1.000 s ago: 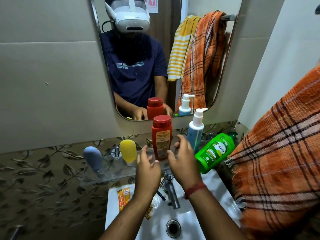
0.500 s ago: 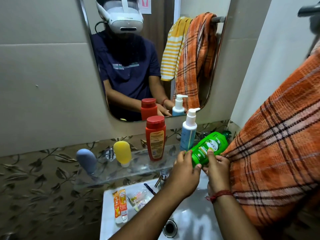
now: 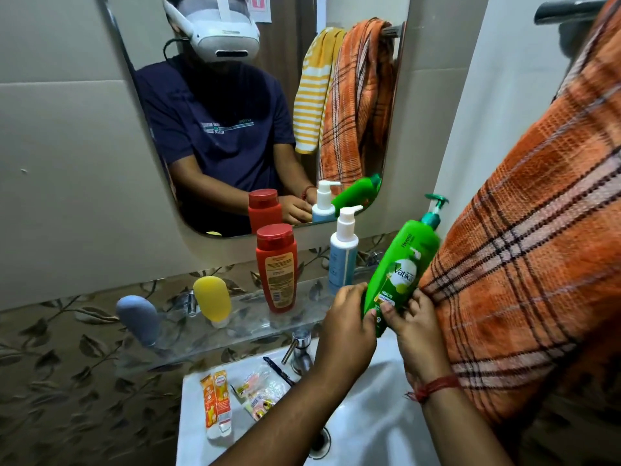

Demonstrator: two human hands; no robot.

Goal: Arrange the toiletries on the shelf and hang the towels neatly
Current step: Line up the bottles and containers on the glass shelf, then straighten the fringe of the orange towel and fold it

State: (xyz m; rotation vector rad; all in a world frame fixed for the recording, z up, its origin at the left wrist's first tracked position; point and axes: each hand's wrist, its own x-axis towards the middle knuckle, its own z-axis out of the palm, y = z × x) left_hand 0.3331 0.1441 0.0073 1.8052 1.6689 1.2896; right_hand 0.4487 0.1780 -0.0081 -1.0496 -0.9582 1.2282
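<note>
A green pump bottle [image 3: 403, 264] stands nearly upright, tilted to the right, at the right end of the glass shelf [image 3: 242, 326]. My left hand [image 3: 349, 317] grips its lower left side and my right hand [image 3: 411, 319] holds its base from the right. On the shelf stand a red bottle [image 3: 277, 267], a blue-and-white pump bottle [image 3: 342, 253], a yellow squeeze bottle [image 3: 212, 302] and a grey squeeze bottle [image 3: 137, 319]. An orange plaid towel [image 3: 524, 250] hangs at the right, touching the green bottle.
Below the shelf, the white sink [image 3: 376, 418] has a chrome tap [image 3: 300, 351]. On its left rim lie an orange toothpaste tube [image 3: 216, 406], small sachets [image 3: 258, 393] and a dark pen-like item [image 3: 279, 369]. The mirror [image 3: 255, 112] reflects a yellow striped towel and the orange one.
Both hands moved from the red bottle to the green bottle, took hold of it, and raised it from lying tilted to nearly upright.
</note>
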